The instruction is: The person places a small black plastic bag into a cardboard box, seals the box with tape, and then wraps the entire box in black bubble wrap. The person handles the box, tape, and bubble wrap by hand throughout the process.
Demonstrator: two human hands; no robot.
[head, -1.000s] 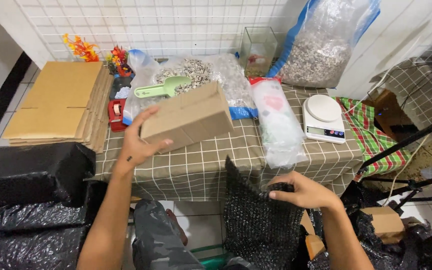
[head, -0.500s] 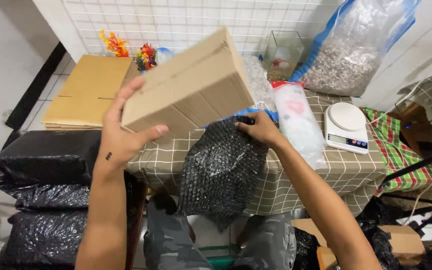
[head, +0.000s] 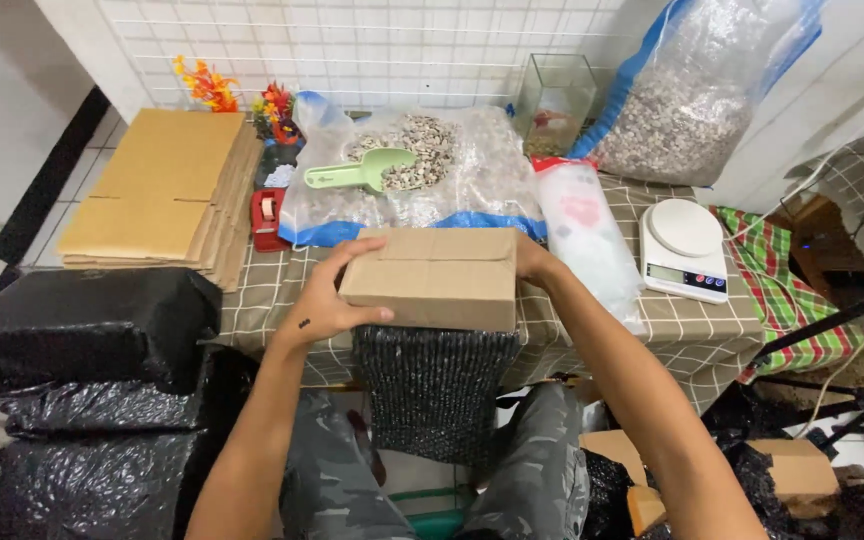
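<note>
Cardboard box (head: 432, 277) is the landmark: a closed brown carton held at the near edge of the checked tabletop (head: 262, 300), directly over a sheet of black bubble wrap (head: 435, 385) that hangs from beneath it toward the person's lap.

Far left of the box, bulky black plastic bags (head: 82, 335) are piled beside the tabletop. Behind and left of the box lies a stack of flattened cardboard sheets (head: 157, 190), with orange and red plastic plants (head: 242, 95) at its far corner and a red tape dispenser (head: 268, 215) just at its right edge.

The left hand (head: 324, 300) grips the box's left end, fingers curled over the top edge and thumb pressed along the front face, so that grip is clenched on the box. Straight behind the box sits an open clear bag of gravel (head: 422, 180) with a green scoop (head: 357, 172) lying on it, and a small glass tank (head: 554, 95) further back.

The right hand (head: 530, 262) holds the box's right end; its fingers are hidden behind the carton, yet it is plainly pressed against it. Right of the box lies a clear tube-shaped packet (head: 587, 240), then a white kitchen scale (head: 685, 248), with a big sack of gravel (head: 697, 90) leaning on the wall behind.
</note>
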